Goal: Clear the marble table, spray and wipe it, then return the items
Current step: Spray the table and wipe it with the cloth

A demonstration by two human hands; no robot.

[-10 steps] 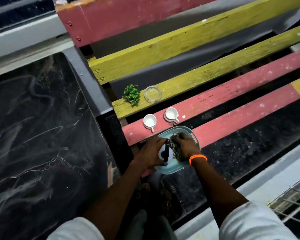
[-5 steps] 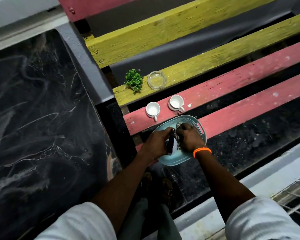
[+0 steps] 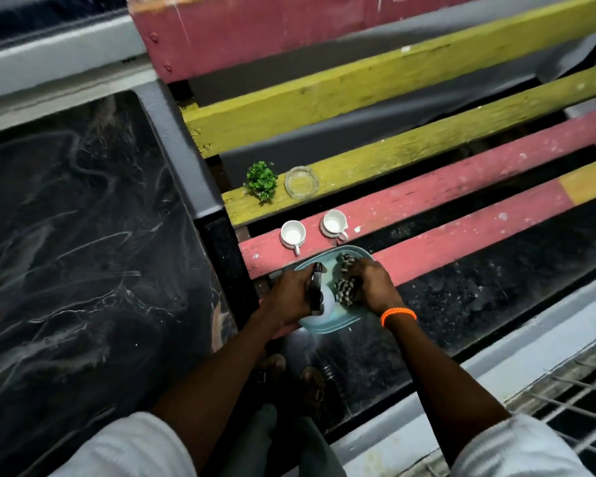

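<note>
Marble, black with pale veins, forms the bare table top (image 3: 66, 256) on the left of the view, bordered by a grey painted edge. Just to its right, a pale blue oval plastic tray (image 3: 338, 320) sits on the slatted wooden bench (image 3: 461, 187), across its nearest red slat. Both hands are down in the tray. The left hand (image 3: 291, 296) has its fingers curled round the black trigger head of a white spray bottle (image 3: 319, 294), which stands in the tray's left half. The right hand (image 3: 370, 282) lies palm down with its fingers bent over a black-and-white striped cloth (image 3: 345, 284) bunched in the tray's right half; it presses on and partly grips the cloth. An orange band (image 3: 398, 315) circles the right wrist. Both forearms reach forward from white sleeves at the bottom of the view.

On the next red slat beyond the tray stand two small white ceramic cups (image 3: 293, 234), side by side but apart, each with its handle pointing toward the person. On the yellow slat behind them are a small green leafy plant ornament (image 3: 261, 181) and, just beside it on the right, a clear round glass ashtray (image 3: 301, 182). No label or writing can be read on the bottle or on anything else. Below the arms, sandalled feet (image 3: 312, 385) stand on the dark speckled floor.
</note>
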